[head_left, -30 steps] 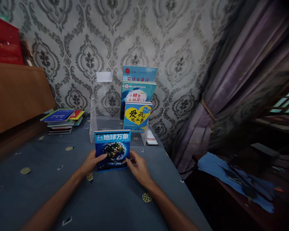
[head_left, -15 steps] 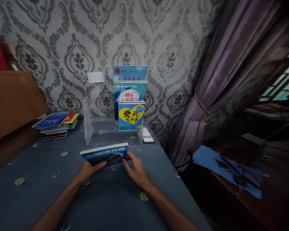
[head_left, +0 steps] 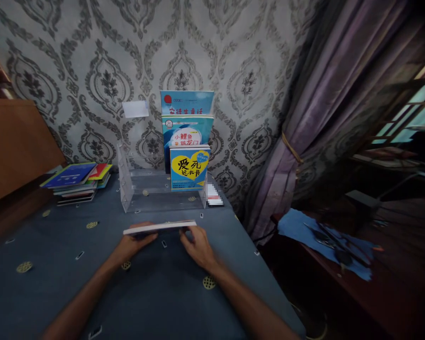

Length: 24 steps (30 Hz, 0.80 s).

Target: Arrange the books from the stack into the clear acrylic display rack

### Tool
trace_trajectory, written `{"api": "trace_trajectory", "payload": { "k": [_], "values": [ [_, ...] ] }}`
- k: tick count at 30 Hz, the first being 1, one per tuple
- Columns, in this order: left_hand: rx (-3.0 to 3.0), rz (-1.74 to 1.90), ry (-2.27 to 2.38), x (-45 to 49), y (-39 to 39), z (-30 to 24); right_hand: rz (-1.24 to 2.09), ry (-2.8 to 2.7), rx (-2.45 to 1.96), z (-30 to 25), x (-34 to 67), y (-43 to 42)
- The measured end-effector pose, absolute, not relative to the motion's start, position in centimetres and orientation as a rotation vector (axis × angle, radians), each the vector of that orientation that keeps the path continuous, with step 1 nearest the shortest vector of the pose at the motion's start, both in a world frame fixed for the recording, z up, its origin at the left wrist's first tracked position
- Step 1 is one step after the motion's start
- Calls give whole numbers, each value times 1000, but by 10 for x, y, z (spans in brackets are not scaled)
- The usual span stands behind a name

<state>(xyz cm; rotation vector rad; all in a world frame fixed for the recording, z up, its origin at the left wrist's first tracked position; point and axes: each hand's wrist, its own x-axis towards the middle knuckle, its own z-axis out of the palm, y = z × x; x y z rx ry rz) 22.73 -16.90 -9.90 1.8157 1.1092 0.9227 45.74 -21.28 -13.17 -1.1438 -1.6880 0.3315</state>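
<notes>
Between my two hands is a thin book (head_left: 168,227), seen almost edge-on with its white page edge toward me; its cover is hidden. My left hand (head_left: 136,242) grips its left end, thumb underneath the near side. At the right end, my right hand (head_left: 197,243) pinches it between thumb and fingers. Beyond the book stands a clear tiered display rack (head_left: 125,182). On the rack's right side, a blue book with a yellow heart (head_left: 189,167) is in front, a teal book (head_left: 173,128) behind it, and a taller blue book (head_left: 191,100) at the back.
A stack of books (head_left: 74,182) lies left of the rack, near a brown wooden panel (head_left: 17,146). A white label (head_left: 135,109) rises above the rack's back left. To the right, past the table edge, a blue cloth (head_left: 293,229) holds dark tools.
The book in my hands has tilted, so its blue cover no longer shows and only the edge faces me. Both hands still hold it. The view has shifted slightly.
</notes>
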Motion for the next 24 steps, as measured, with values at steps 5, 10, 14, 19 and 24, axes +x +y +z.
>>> {"api": "trace_trajectory", "payload": {
  "k": [5, 10, 14, 19, 24],
  "values": [
    [2146, 984, 784, 235, -154, -91, 323, -1672, -930, -133, 469, -207],
    [2445, 1122, 770, 249, -136, -91, 241, -1567, -976, -131, 479, -195],
    [2484, 1203, 744, 266, -118, -89, 250, -1487, -1022, -127, 490, -179],
    [2429, 1095, 836, 287, -102, -93, 204, -1445, -1012, -137, 507, -153],
    [2367, 956, 907, 294, -104, -93, 184, -1427, -1026, -151, 519, -141]
  ]
}}
